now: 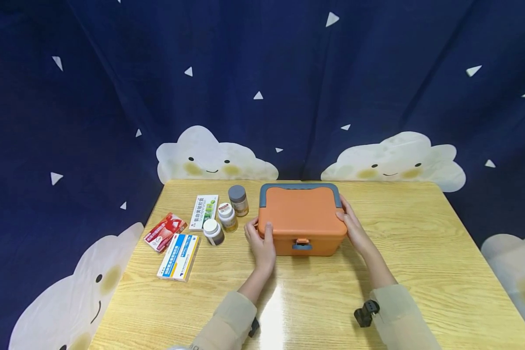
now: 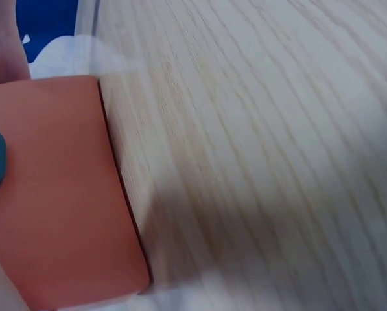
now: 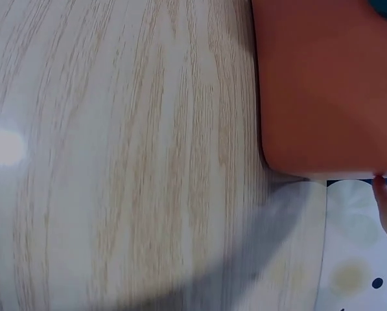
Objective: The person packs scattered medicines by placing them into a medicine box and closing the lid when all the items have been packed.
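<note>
An orange box (image 1: 304, 214) with a grey-blue handle frame (image 1: 298, 186) stands closed on the table, its front latch (image 1: 302, 244) facing me. At its left end my left hand (image 1: 262, 248) grips it, the thumb on the front edge of the lid. My right hand (image 1: 354, 231) holds the opposite end, thumb on the lid's right edge. The other fingers are partly hidden by the box. In the left wrist view the box's front (image 2: 57, 194) fills the left side. The right wrist view shows the front (image 3: 329, 84) with fingertips at its lower edge.
Left of the box, on the wooden table (image 1: 420, 253), lie a red carton (image 1: 166, 232), a blue-and-white carton (image 1: 179, 257) and a green-and-white carton (image 1: 203, 212). Near them stand a grey-capped jar (image 1: 238, 200) and two white-capped bottles (image 1: 228, 217). A blue curtain (image 1: 297, 73) hangs behind.
</note>
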Tool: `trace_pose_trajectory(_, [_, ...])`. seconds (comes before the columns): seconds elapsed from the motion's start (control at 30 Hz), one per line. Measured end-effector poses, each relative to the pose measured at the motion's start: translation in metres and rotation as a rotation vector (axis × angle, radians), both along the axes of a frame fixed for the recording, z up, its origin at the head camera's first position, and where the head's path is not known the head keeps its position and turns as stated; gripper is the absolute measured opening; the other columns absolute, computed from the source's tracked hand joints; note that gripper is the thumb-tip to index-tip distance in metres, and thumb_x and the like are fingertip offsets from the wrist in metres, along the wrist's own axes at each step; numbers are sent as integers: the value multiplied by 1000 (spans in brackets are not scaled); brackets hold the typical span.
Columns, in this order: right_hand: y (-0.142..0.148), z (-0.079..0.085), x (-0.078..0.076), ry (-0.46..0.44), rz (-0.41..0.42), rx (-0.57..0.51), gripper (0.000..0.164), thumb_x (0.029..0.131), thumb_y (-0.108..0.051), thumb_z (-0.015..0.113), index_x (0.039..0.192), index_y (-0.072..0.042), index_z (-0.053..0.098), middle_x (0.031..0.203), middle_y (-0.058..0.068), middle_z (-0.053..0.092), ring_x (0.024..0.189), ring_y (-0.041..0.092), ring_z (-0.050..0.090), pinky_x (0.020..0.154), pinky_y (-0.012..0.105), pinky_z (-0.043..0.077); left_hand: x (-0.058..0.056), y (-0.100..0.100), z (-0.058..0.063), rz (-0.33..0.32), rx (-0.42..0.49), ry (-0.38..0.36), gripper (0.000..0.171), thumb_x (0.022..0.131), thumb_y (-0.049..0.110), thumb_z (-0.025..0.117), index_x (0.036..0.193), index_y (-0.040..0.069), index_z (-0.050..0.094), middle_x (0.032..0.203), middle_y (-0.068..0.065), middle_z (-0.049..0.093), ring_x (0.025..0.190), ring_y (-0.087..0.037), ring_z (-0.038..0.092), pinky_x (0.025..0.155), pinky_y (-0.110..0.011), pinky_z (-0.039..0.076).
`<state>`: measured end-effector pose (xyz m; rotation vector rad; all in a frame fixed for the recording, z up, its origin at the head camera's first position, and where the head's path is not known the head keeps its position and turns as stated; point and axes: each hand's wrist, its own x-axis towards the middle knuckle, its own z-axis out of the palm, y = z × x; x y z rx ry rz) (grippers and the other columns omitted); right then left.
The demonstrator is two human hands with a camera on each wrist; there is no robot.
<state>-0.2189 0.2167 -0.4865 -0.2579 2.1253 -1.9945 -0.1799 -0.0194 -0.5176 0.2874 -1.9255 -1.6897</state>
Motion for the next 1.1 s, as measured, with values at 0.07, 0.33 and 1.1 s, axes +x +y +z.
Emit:
trace_pose_trajectory(0.07, [3,-4,-2,8,18,38,60,98,-27,32,148,-24,-1,153,7,1,137,27,8,106,51,15,0,-3,-1,-15,-49,-10,34,85,20,56,113,2,48,106,-10,45,100,-21,42,88,-38,35])
trace_pose_trajectory(0.33, [10,-7,0,24,27,212,61,98,-39,29,148,-24,-3,151,16,4,136,36,11,103,59,16,-6,-22,0,-135,-295,-9,54,85,32,54,129,3,42,125,-15,46,116,-30,42,96,-47,34])
trace_pose_trajectory(1.1, [16,5,25,292,86,246,81,88,-7,56,148,-18,2,152,13,1,136,40,3,98,68,9,-39,-84,3,-684,-706,87,98,76,77,35,147,15,11,152,-10,9,138,-27,11,103,-56,20])
